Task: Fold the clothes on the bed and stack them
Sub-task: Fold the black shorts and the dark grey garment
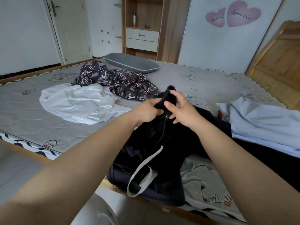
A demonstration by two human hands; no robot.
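Observation:
A black garment (151,153) with a ribbed band and a white drawstring hangs from my hands over the near edge of the bed (29,114). My left hand (146,111) grips the ribbed band from the left. My right hand (180,109) pinches the same band from the right, thumb on top. A crumpled white shirt (78,104) lies on the mattress to the left. Behind it sits a heap of dark patterned clothing (123,82). A pale blue garment (263,120) lies bunched at the right.
A grey pillow (131,62) lies at the far side of the bed. Beyond stand a wooden shelf unit with drawers (142,36), a white door (71,30) and a wardrobe with pink heart stickers (233,13). A wooden panel (279,62) stands at right.

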